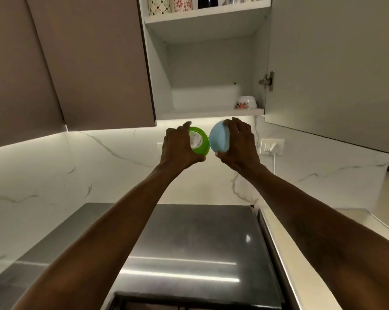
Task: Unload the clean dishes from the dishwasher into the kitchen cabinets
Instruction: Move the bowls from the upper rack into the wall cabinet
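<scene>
We hold both arms raised just below the open cabinet's bottom shelf (211, 113), our left hand (177, 147) clasped around a green bowl (200, 139) and our right hand (238, 144) wrapped around a blue bowl (219, 139), the two bowls almost touching, a small white bowl (246, 102) sitting at the shelf's right end.

No legible text; green bowl (200, 139) label blurred

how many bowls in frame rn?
3. A green bowl in the left hand, a blue bowl in the right hand, and a white patterned bowl on the open cabinet's lower shelf. More may be hidden.
</scene>
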Motion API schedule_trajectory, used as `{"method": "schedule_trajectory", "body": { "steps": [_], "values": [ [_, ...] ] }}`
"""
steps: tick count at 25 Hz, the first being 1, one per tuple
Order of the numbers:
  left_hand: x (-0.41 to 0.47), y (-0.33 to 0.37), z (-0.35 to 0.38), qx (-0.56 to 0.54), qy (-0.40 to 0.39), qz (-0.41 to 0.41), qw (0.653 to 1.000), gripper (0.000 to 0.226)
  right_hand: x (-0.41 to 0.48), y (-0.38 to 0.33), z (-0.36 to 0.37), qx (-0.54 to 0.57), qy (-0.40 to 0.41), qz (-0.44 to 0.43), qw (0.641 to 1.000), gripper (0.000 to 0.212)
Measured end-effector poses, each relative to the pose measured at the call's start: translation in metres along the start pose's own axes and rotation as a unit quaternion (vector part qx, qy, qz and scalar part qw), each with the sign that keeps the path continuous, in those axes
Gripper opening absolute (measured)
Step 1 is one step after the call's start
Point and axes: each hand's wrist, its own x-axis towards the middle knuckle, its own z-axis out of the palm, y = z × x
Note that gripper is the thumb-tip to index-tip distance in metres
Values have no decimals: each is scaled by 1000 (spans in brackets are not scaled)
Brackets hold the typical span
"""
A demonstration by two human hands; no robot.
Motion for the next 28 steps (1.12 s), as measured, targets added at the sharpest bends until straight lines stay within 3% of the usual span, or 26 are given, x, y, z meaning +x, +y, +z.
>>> {"method": "schedule_trajectory", "body": {
  "steps": [13, 18, 23, 28],
  "values": [
    [172, -39, 14, -54, 36, 73, 995, 105, 144, 17, 48, -16, 52, 12, 998, 103],
    [222, -44, 41, -68, 48, 66, 994, 103, 194, 43, 51, -25, 5, 54, 998, 100],
    [268, -51, 66, -54, -17, 0, 998, 103, 222, 68, 68, -49, -42, 74, 995, 85],
    [309, -48, 88, -22, -72, -12, 997, 100, 230, 84, 85, -57, -86, 68, 992, 80]
  ]
}}
